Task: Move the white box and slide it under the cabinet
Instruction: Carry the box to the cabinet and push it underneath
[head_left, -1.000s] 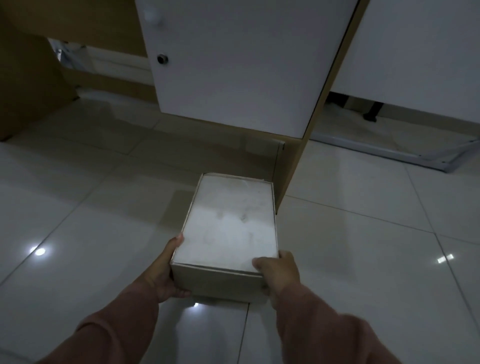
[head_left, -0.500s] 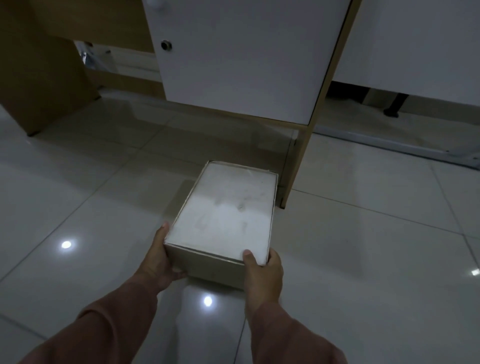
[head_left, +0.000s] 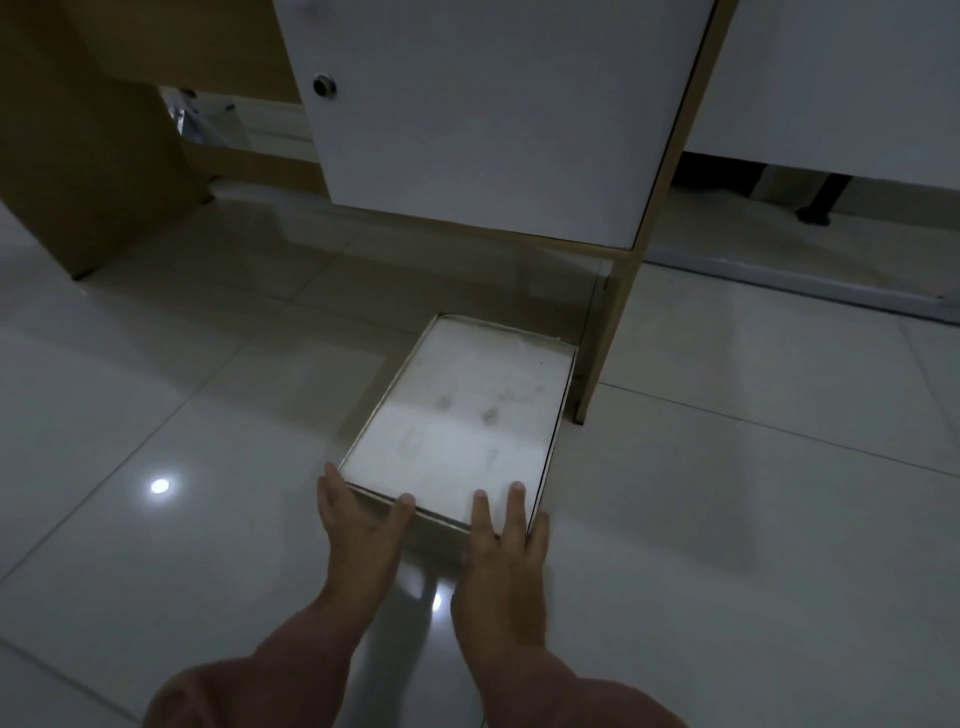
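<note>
Both grips are flat and spread: left hand (head_left: 358, 525) and right hand (head_left: 506, 540) press the near edge of the white box (head_left: 462, 421), holding nothing. It sits on the floor (head_left: 182, 405) beside the cabinet (head_left: 488, 114) leg, probably light, stiff card that slides easily.

Dim scene overall, low contrast, greyish cast. We see two small specular hotspots on the glossy floor tiles (head_left: 727, 519), reflections of overhead lamps, probably. Soft shadow pools under the cabinet (head_left: 493, 130). Wide-angle bending shows at the frame edges. Slight motion softness and grain; dark corners lose detail.
</note>
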